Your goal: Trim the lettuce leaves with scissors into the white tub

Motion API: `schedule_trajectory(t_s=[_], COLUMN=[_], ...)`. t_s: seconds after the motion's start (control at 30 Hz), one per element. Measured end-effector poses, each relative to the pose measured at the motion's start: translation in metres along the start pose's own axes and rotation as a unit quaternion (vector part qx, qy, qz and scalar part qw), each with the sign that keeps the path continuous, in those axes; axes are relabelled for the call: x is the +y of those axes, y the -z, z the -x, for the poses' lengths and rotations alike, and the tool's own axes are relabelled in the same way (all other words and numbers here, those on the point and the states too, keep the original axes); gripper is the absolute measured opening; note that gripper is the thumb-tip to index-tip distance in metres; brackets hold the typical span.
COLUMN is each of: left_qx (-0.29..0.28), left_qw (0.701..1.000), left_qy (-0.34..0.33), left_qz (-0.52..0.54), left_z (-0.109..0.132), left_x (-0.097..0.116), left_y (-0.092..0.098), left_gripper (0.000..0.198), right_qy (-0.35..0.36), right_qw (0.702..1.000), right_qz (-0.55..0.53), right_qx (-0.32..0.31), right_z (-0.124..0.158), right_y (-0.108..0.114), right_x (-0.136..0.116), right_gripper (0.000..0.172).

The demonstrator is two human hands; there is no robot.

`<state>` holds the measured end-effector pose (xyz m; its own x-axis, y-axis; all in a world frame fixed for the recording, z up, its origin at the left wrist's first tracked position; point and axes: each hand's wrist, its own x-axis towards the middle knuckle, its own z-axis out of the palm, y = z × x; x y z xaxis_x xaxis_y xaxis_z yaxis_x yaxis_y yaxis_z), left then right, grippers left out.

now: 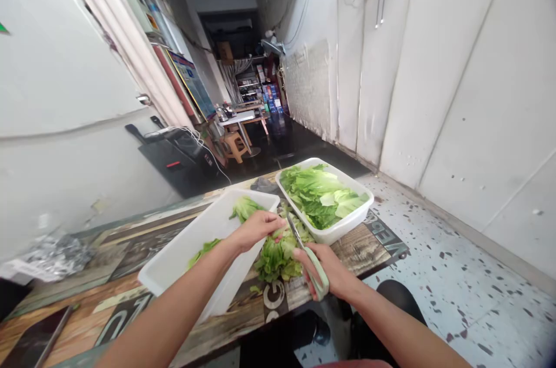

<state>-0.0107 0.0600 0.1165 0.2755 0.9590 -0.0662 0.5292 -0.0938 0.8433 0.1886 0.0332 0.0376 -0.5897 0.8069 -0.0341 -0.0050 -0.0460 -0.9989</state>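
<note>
Between two white plastic tubs, a pile of leafy green lettuce (278, 258) lies on the wooden tabletop. My left hand (258, 227) reaches over the left tub (167, 263), its fingers closed on the lettuce at the pile's upper edge; the exact part gripped is partly hidden. My right hand (328, 269) grips scissors (319, 272) with pale green handles. Their metal blades point up and left, close to my left fingertips. The left tub holds a few leaves, partly covered by my left forearm. Larger lettuce leaves (319, 191) fill the right tub (347, 228).
A phone (37, 336) lies at the table's lower left, with crumpled silvery plastic (56, 255) above it. A grey cloth (264, 185) sits behind the tubs. Beyond are a black appliance (178, 159), a stool (235, 146) and a white wall (456, 66) at right.
</note>
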Motion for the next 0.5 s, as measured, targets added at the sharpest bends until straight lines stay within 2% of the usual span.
schedule_trajectory(t_s=[0.07,0.1,0.17,0.23,0.3,0.33,0.37,0.43,0.5], left_qx=[0.017,0.047,0.156,0.276,0.350,0.356,0.336,0.235,0.152], left_qw=[0.999,0.995,0.970,0.914,0.851,0.831,0.824,0.838,0.849], left_qy=[0.004,-0.008,-0.071,-0.173,-0.262,-0.285,-0.288,-0.253,-0.218], left_qz=[-0.051,-0.089,-0.173,-0.240,-0.290,-0.320,-0.354,-0.422,-0.456], left_z=[-0.005,-0.009,-0.020,-0.038,-0.061,-0.073,-0.085,-0.103,-0.107], left_x=[0.003,0.006,0.018,0.034,0.052,0.059,0.065,0.074,0.079], left_y=[0.003,0.005,0.007,0.002,-0.012,-0.021,-0.030,-0.043,-0.043], left_gripper=[0.043,0.041,0.036,0.031,0.030,0.030,0.028,0.022,0.028], right_qy=[-0.030,-0.033,-0.028,-0.021,-0.018,-0.018,-0.017,-0.015,-0.008], right_qw=[0.999,0.999,0.997,0.996,0.996,0.996,0.997,0.998,0.999], right_qz=[-0.026,-0.037,-0.059,-0.068,-0.066,-0.059,-0.053,-0.043,-0.039], right_qx=[-0.003,-0.013,-0.040,-0.058,-0.061,-0.062,-0.060,-0.046,-0.016], right_z=[0.003,0.006,0.013,0.021,0.028,0.033,0.039,0.052,0.069], right_y=[0.003,0.004,0.007,0.009,0.010,0.011,0.012,0.017,0.024], right_x=[0.005,0.009,0.020,0.033,0.044,0.048,0.049,0.048,0.043], right_gripper=[0.053,0.055,0.059,0.062,0.063,0.063,0.063,0.061,0.058])
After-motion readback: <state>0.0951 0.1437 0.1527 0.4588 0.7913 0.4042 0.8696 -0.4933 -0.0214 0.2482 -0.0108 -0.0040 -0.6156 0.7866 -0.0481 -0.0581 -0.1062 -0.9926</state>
